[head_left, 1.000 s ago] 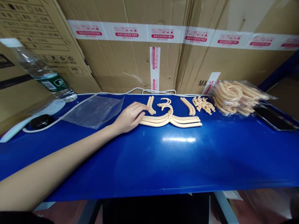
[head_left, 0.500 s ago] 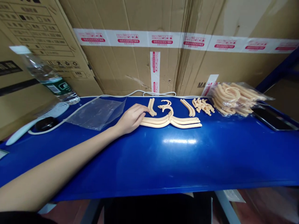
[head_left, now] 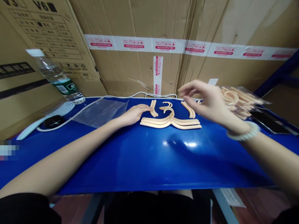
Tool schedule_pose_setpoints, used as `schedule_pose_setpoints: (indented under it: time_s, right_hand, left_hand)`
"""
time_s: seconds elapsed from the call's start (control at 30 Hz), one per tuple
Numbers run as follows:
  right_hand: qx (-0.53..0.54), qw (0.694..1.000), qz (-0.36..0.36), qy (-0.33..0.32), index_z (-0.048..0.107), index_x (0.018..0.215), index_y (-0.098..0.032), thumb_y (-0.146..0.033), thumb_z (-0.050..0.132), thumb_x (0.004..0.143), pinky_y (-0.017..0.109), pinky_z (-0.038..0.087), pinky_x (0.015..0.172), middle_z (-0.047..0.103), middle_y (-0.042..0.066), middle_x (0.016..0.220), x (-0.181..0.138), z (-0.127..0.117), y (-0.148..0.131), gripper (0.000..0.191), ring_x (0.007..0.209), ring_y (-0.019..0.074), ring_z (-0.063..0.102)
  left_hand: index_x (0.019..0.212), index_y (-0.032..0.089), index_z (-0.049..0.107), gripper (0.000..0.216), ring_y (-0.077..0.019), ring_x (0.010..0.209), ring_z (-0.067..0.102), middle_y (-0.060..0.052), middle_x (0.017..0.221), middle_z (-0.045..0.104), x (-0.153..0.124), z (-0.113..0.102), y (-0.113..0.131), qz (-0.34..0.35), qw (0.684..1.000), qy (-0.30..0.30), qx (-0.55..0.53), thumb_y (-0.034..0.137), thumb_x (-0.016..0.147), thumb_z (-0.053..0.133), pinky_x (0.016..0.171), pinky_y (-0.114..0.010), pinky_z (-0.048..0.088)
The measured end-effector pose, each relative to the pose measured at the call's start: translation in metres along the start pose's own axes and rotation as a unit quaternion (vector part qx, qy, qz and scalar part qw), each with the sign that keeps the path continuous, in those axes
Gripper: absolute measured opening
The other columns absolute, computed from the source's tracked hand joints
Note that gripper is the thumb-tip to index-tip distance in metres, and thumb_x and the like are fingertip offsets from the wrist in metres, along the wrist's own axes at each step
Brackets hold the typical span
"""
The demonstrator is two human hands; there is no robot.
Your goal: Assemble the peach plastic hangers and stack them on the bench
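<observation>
My left hand lies low on the table with its fingers stretched out. Its fingertips reach a pair of short curved beige bars; whether they press on them I cannot tell. My right hand is raised over the table's right side, fingers loosely bent and thumb apart, with nothing visible in it. Between the hands lie stacked beige hangers, hooks pointing away from me. Loose beige hooks lie just behind them. Another set of curved bars is left of my right hand, which mostly hides a pile of small beige pieces.
A clear bag of beige parts and a dark phone are at the right. On the left are a flat plastic bag, a water bottle, a pale brush and a black mouse-like object. Cardboard boxes stand behind.
My right arm has come into view from the right, its hand now above the small pieces. My left hand has drawn slightly back from the hangers, uncovering their left ends. The camera view has shifted a little.
</observation>
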State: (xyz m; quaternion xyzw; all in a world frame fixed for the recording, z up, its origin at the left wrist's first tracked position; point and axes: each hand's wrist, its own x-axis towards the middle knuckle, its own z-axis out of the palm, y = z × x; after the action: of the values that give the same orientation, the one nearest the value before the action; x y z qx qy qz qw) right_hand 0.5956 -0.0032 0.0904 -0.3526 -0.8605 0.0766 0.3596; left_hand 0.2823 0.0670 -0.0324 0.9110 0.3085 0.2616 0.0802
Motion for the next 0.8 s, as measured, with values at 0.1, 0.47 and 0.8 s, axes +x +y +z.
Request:
schedule_pose_setpoints:
  time_s: [0.1,0.47,0.8]
  right_hand:
    - [-0.080,0.992,-0.038,-0.093,0.074,0.095,-0.018,-0.014,0.061,0.086,0.039,0.050,0.087,0.073,0.008,0.092,0.025,0.026,0.039,0.016,0.091,0.0242,0.065]
    - [-0.086,0.964,0.022,-0.252,0.075,0.080,-0.016,-0.009,0.067,0.077,0.027,0.043,0.067,0.073,0.004,0.076,0.054,0.069,0.117,0.012,0.069,0.0172,0.063]
    - [-0.075,0.982,0.026,-0.172,0.068,0.088,-0.016,-0.019,0.060,0.084,0.026,0.039,0.066,0.065,0.004,0.074,0.042,0.069,0.122,0.010,0.067,0.0167,0.056]
  left_hand:
    - [0.126,0.019,0.068,0.053,-0.0204,0.129,0.061,-0.008,0.134,0.068,-0.002,0.001,-0.004,0.009,1.000,-0.005,-0.002,-0.001,0.089,0.037,0.114,-0.048,0.045]
    - [0.120,0.022,0.070,0.032,-0.0237,0.122,0.062,-0.011,0.127,0.068,-0.002,0.008,-0.008,0.021,0.999,0.036,-0.005,0.014,0.099,0.048,0.107,-0.049,0.048]
    - [0.114,0.026,0.073,0.029,-0.0233,0.111,0.060,-0.008,0.116,0.066,-0.001,0.008,-0.003,0.018,0.999,0.038,-0.012,0.015,0.098,0.052,0.102,-0.047,0.048]
